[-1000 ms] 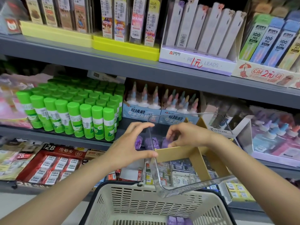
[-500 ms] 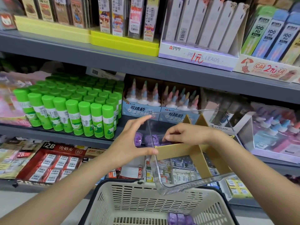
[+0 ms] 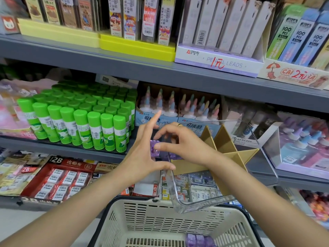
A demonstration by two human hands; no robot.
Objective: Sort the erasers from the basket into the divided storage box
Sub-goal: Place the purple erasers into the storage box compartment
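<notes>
Right hand (image 3: 185,147) now lifted, fingers loosely curled over purple erasers (image 3: 156,148); left hand (image 3: 142,157) fingers spread, steadying box (image 3: 204,202).

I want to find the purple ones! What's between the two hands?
In the head view, purple wrapped erasers sit between the left hand and the right hand, at the left end of the clear divided box.

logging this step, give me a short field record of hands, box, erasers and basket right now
left hand: steadies clear divided storage box at its left wall, fingers straight
right hand: inside box, fingers curled over purple erasers
box: tilted above the basket, cardboard dividers
basket: purple erasers remain at bottom
</notes>
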